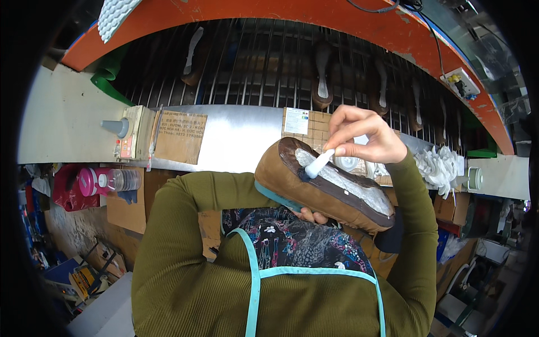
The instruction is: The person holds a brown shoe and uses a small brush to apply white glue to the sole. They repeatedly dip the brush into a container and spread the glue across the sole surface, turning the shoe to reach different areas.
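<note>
My left hand (312, 215) holds a brown suede shoe upper (303, 182) from underneath, sole side turned up, at the middle of the head view. Only the fingertips of that hand show below the shoe. My right hand (362, 135) grips a small brush with a white handle (319, 163). Its dark tip touches the whitish bottom of the shoe (348, 184) near the toe end. Both forearms wear olive green sleeves, and a patterned apron with light blue trim (292, 244) lies below the shoe.
A metal shelf edge (236, 132) runs across behind the shoe, with a rack of wire rods (269, 62) holding several shoes above it under an orange frame. Cardboard labels, a grey cone nozzle (116, 127), a pink-capped bottle (106, 181) and white rags (438, 165) sit around.
</note>
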A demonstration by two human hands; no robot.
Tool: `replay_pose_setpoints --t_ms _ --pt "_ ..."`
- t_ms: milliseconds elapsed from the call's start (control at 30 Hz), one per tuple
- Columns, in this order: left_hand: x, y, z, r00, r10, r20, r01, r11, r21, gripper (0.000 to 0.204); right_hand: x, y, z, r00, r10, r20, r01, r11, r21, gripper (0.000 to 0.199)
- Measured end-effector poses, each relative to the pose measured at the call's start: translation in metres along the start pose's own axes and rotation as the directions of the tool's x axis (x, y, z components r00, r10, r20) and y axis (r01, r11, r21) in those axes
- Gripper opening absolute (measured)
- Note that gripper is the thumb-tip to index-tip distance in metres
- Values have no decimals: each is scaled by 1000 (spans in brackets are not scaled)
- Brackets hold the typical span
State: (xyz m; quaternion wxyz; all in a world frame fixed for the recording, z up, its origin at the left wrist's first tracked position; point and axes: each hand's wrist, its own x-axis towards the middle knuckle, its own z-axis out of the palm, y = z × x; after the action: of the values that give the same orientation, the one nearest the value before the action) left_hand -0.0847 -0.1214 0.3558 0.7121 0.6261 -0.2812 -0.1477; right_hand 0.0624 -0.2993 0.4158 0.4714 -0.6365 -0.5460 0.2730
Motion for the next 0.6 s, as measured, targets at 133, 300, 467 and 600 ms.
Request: replay_pose_setpoints --t_ms 133,300,467,600 --pt "1 8 -4 996 -91 -13 87 975 -207 59 3 10 -1 998 37 47 -40 997 64 18" --pt "2 12 -9 986 -165 -31 138 903 -407 57 -11 18 -19 977 157 144 -166 985 50 17" --pt "0 14 -24 975 -164 -151 64 855 -515 56 -53 39 -46 971 117 -206 -20 906 422 24" --pt "-13 -2 -47 922 -64 -383 -69 944 -323 55 -98 68 -23 650 449 -613 72 766 638 29"
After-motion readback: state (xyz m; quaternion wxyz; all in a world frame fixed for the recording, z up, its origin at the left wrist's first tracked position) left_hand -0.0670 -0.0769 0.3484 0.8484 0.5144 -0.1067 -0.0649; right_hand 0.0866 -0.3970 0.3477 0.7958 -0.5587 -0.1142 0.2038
